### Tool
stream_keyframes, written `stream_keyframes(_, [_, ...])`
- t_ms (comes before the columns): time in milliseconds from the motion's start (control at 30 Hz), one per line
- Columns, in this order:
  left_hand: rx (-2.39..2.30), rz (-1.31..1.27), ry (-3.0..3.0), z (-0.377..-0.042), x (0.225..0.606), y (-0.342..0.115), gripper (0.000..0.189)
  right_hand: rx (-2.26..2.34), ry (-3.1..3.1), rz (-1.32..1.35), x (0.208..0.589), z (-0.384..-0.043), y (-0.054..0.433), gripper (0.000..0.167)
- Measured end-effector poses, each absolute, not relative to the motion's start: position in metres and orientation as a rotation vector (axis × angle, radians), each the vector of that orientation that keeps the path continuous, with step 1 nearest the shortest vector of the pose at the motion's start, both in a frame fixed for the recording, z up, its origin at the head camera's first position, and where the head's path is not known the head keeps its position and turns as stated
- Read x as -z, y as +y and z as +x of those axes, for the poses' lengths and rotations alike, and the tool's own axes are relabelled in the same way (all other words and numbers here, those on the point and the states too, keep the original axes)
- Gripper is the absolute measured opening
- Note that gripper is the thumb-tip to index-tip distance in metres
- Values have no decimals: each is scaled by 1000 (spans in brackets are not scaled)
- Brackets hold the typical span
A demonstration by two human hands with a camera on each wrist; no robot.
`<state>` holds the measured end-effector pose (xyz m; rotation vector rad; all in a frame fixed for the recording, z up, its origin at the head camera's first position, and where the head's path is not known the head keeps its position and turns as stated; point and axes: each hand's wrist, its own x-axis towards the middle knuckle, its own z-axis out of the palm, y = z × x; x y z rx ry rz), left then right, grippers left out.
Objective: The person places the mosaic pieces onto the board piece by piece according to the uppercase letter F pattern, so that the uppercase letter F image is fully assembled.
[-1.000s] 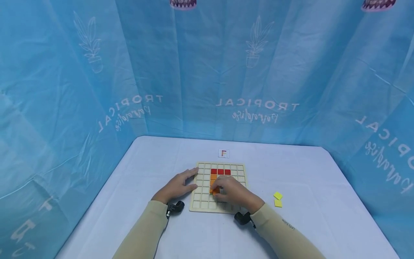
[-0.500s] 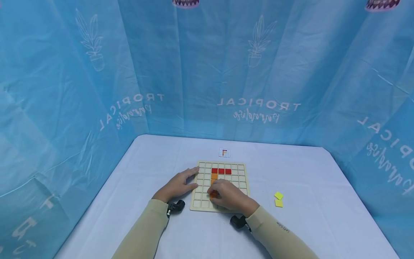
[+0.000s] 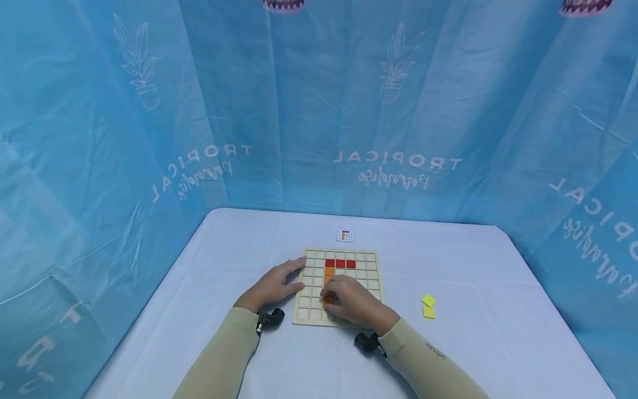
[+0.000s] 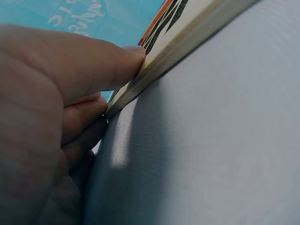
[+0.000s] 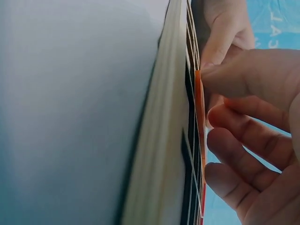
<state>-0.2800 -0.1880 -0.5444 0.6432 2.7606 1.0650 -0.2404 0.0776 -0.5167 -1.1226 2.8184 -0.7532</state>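
Note:
A pale wooden grid board (image 3: 309, 316) lies on the white table. My left hand (image 3: 271, 285) rests at its left edge, fingers extended; the left wrist view has the thumb (image 4: 129, 58) touching the board's rim. Over the lower middle squares, my right hand (image 3: 351, 299) curls its fingers and pinches an orange tile (image 3: 327, 302). In the right wrist view the thumb touches that orange tile (image 5: 198, 93), low at the grid. Further orange tiles (image 3: 329, 271) run up the same column, partly hidden by the hand. Red tiles (image 3: 340, 264) form a row above.
Two yellow tiles (image 3: 428, 307) lie on the table right of the board. Behind the board is a small card (image 3: 345, 235) printed with a coloured grid pattern. Blue printed curtains (image 3: 319, 111) hang around the table (image 3: 239, 233).
My right hand has moved slightly left and nearer along the column with the orange tile, then stayed almost in place. The left hand keeps its position at the board's edge.

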Motion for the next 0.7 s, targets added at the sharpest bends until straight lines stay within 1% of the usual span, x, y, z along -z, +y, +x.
stream_keyframes(167, [-1050,643,2776,-280,545,-188,72,849,2818,-1105,510,-239,90,18])
stream_keyframes(267, [-1051,636,2785,-279,545,-186,72,934,2846,-1080,506,-240,109,17])
stream_keyframes(467, [-1041,629,2771,-279,545,-186,73,1072,2950,-831,506,-237,170,17])
stream_keyframes(700, [-1027,617,2786,-280,544,-185,73,1087,3073,-536,510,-228,246,17])
